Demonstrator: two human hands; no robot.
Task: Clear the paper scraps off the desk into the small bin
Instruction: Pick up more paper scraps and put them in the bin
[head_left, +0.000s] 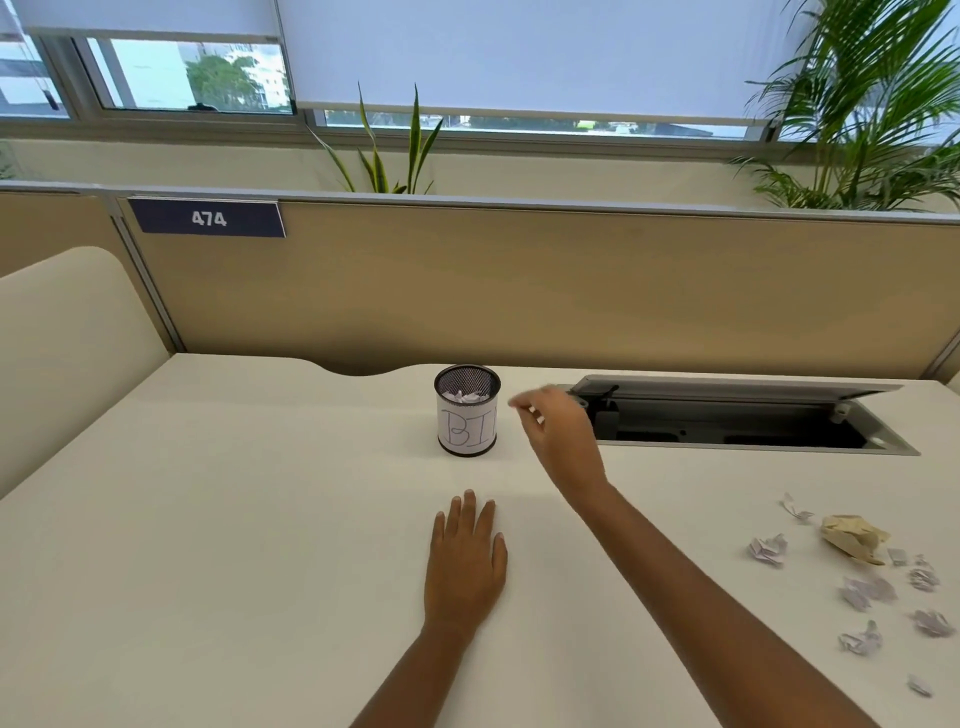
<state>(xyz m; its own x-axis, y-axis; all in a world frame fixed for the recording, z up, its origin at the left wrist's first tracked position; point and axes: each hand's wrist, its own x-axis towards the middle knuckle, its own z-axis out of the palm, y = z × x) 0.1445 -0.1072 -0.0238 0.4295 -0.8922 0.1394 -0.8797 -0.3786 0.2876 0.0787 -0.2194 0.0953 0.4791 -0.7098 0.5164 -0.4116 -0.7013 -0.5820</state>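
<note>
A small black mesh bin (467, 410) with a white label stands on the cream desk (234, 519), with white scraps inside it. My right hand (558, 431) hovers just right of the bin's rim, blurred, its fingers pinched on what looks like a small white paper scrap (536, 414). My left hand (466, 558) lies flat on the desk in front of the bin, fingers apart and holding nothing. Several crumpled white paper scraps (768, 550) and a crumpled brown paper ball (852, 538) lie at the desk's right side.
An open cable tray (727, 421) with a raised lid is sunk into the desk right of the bin. A tan partition (519, 286) closes the back, and a cream divider (67, 338) stands at the left. Plants grow behind the partition.
</note>
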